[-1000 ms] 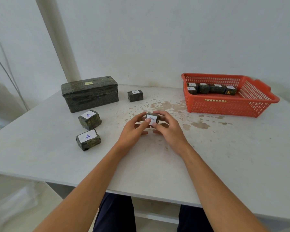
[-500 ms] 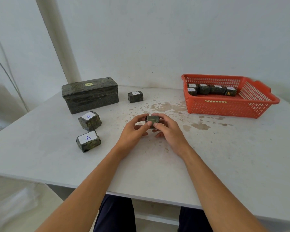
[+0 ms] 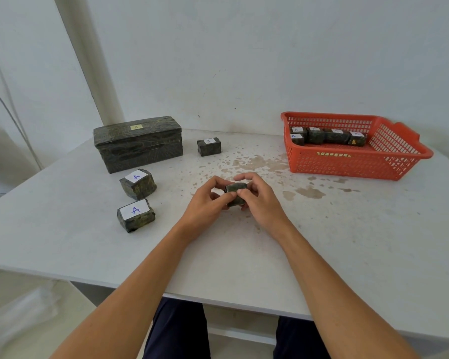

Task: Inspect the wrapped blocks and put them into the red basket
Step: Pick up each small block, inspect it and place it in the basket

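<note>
Head view, held block: a small block wrapped in dark green patterned film (image 3: 235, 193) is between the two hands, just over the middle of the table, with a plain dark face showing towards the camera.
Left hand: the left hand (image 3: 205, 206) is clamped on the block's left end, its thumb on the near face and its fingers curled round the far side.
Right hand: the right hand (image 3: 262, 203) grips the block's right end the same way, and the two thumbs nearly meet.
Red basket: a red plastic mesh basket (image 3: 347, 164) stands at the table's far right, well apart from the hands.
Blocks in basket: a row of dark wrapped blocks with white labels (image 3: 336, 136) lies along the basket's back wall.
Near-left block: a wrapped block with a white label marked "A" (image 3: 135, 215) lies on the table left of the hands.
Second left block: another such block (image 3: 138, 183) lies just behind it.
Far block: a smaller labelled block (image 3: 208, 147) lies near the back edge.
Large box: a long dark green wrapped box with a small yellow label (image 3: 138, 143) stands at the far left.
Table: a white table (image 3: 347, 242) with brown stains (image 3: 306, 191) near the basket.
</note>
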